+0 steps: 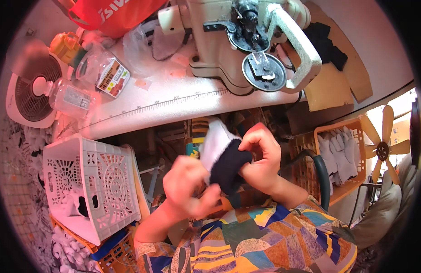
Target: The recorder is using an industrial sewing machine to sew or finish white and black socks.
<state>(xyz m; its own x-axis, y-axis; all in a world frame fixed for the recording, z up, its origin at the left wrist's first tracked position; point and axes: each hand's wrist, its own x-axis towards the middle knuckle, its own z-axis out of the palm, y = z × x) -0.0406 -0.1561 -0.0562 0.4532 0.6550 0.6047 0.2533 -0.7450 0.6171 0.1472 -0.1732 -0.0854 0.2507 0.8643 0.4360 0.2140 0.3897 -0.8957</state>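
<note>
A white and black sock is held in front of my body, below the table's near edge. My right hand pinches the black part at its right side, thumb and finger together. On the other side, my left hand has its fingers curled at the sock's left edge; it is slightly smeared by motion. Beyond my hands stands a cream sewing machine with round metal discs.
The white table has a printed ruler edge. At left are a white crate, a fan and a clear bottle. An orange basket with white socks stands at right, beside a bladed fan.
</note>
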